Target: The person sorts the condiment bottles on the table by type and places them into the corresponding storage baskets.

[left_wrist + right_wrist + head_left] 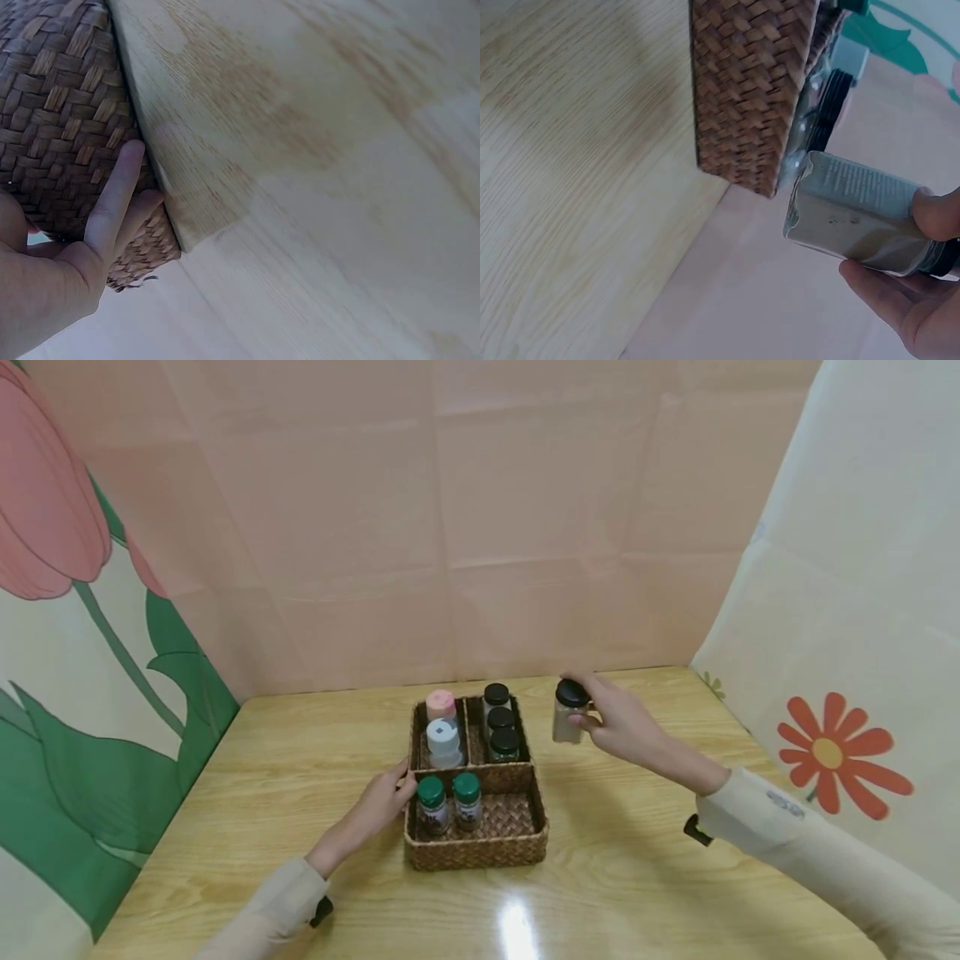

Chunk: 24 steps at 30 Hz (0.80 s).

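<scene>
My right hand [618, 718] grips a glass spice jar [567, 727] with a black lid, held upright to the right of a woven basket [480, 853]. Pale brown powder and a printed label show on the jar in the right wrist view. My left hand [386, 797] rests on the basket's left side, its straight fingers [112, 191] against the weave in the left wrist view. Three black-lidded jars [501, 718] stand in the back right compartment. The front compartment holds two green-capped bottles [467, 810] on its left side.
A pink-capped bottle [441, 703] and a white-capped bottle [444, 742] stand in the back left compartment. The basket sits on a wooden table [300, 752]. A pink sheet [450, 527] hangs behind the table, and flowered sheets border both sides.
</scene>
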Available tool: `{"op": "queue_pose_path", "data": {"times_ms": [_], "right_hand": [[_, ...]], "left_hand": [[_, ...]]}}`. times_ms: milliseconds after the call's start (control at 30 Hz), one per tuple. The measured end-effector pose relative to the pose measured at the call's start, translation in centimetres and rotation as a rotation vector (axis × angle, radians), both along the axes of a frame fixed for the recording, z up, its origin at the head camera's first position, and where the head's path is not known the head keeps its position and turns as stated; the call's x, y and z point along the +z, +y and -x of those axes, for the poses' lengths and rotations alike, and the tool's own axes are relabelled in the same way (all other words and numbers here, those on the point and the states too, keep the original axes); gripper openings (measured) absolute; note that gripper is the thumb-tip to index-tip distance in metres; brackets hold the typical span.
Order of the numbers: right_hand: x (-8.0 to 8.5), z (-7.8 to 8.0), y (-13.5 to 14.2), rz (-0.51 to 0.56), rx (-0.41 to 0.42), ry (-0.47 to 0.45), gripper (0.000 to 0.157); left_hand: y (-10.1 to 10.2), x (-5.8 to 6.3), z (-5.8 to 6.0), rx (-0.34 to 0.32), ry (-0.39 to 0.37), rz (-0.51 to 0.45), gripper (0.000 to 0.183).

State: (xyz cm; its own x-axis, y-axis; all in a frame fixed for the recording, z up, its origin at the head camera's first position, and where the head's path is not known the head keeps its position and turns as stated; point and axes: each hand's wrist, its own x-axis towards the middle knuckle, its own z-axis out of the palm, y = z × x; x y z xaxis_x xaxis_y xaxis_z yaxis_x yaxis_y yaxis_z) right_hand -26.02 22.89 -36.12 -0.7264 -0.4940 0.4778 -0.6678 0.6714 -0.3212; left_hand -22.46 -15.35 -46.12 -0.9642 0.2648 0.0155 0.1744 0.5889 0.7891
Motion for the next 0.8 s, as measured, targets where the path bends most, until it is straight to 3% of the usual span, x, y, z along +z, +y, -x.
{"op": "queue_pose_path", "data": {"times_ms": [367, 800], "right_hand": [[0.6, -1.8, -1.7, -0.026, 0.020, -0.018, 0.062], [1.1, -3.3, -3.2, -0.025, 0.113, -0.023, 0.061]], "left_hand": [[0.0, -0.2, 0.0, -0.005, 0.014, -0.017, 0.056], [0.0, -0.1, 0.1, -0.019, 0.007, -0.013, 0.056]]}}
